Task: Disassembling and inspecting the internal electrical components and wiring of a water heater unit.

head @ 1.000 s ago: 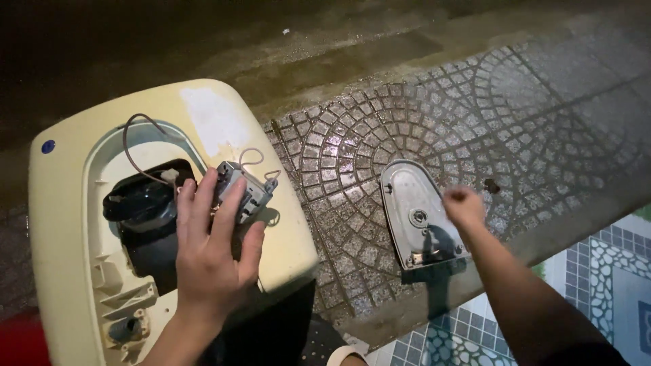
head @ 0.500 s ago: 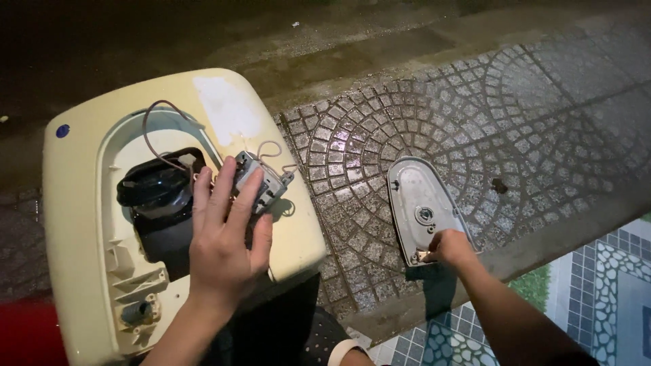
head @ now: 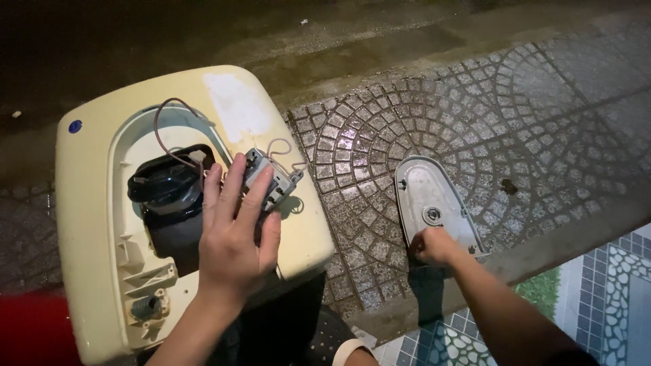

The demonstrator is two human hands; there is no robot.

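With my left hand (head: 234, 251) flat on the switch box (head: 269, 184), my right hand (head: 434, 245) should pinch the grey cover (head: 432, 203) firmly by its near edge.

place: outdoor pavement, night | evidence: wet fan-pattern cobblestones (head: 420, 122), dark road (head: 135, 41), patterned tiles (head: 610, 298)

— What is your left hand (head: 234, 247) on?

— It lies flat, fingers spread, on the cream plastic housing (head: 88, 169), fingertips over the small grey module with thin wires (head: 271, 181). Just left of it sits the black round part (head: 166, 186) in the open cavity.

— And your right hand (head: 434, 245)?

— It is closed on the near end of the grey oval plastic cover (head: 430, 196), which lies inner side up on the wet fan-patterned cobble paving (head: 420, 115).
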